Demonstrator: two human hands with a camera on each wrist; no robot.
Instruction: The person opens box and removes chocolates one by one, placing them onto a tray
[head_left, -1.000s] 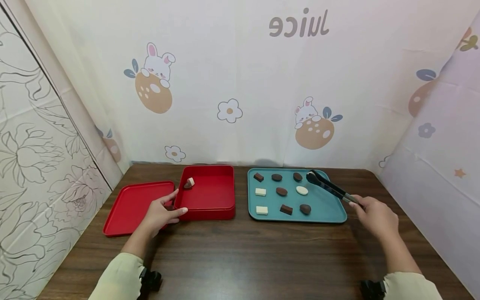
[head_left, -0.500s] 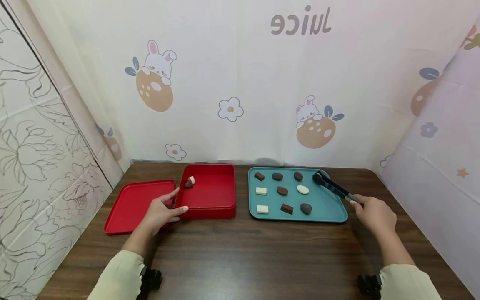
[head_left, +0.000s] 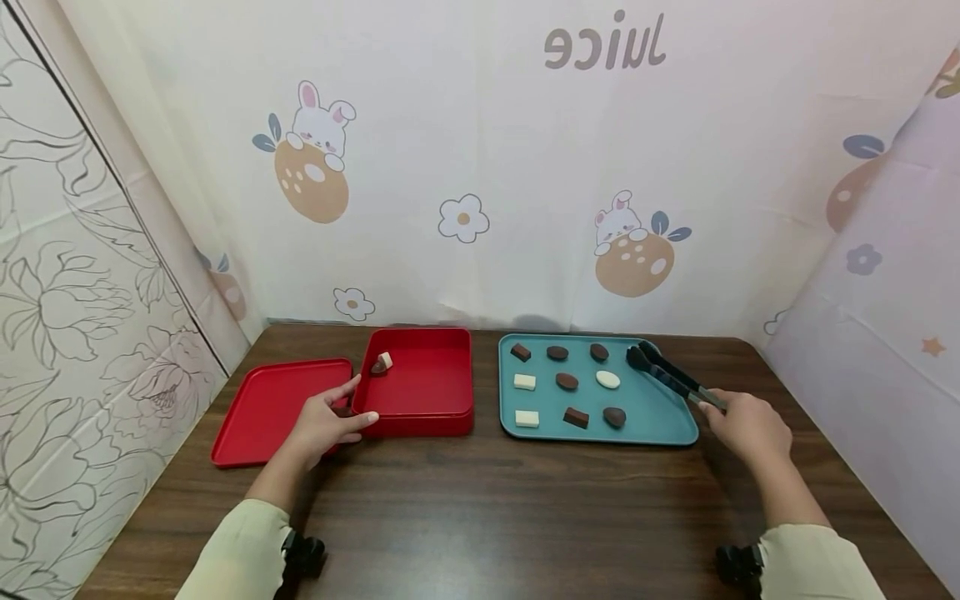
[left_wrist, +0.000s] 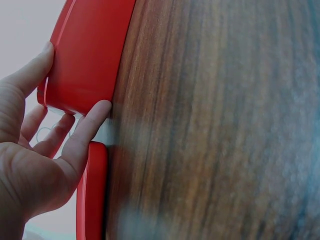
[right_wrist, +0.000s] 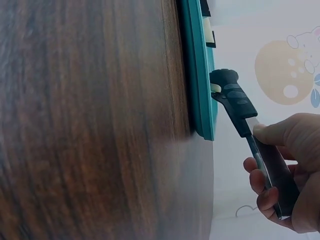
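Observation:
My right hand (head_left: 753, 429) grips metal tongs (head_left: 678, 382) with black tips, over the back right of a teal tray (head_left: 660, 421). In the right wrist view a pale piece (right_wrist: 215, 88) shows between the tong tips, close to the tray's rim. Dark and white chocolates, such as a white oval one (head_left: 607, 380), lie in rows on the tray. With fingers fairly straight and spread, my left hand (head_left: 318, 423) touches the front left corner of a red box (head_left: 431, 379). Inside the box, at its left side, is a small brown-and-white chocolate cluster (head_left: 382, 363).
A flat red lid (head_left: 273, 404) lies left of the box, partly behind my left hand. The brown wooden table (head_left: 517, 517) extends in front of box and tray. Printed curtains (head_left: 465, 142) rise at the table's back and sides.
The tong tips have shifted slightly right over the tray, and the pale piece seen at them earlier is now hidden in the head view. The left hand stays at the box.

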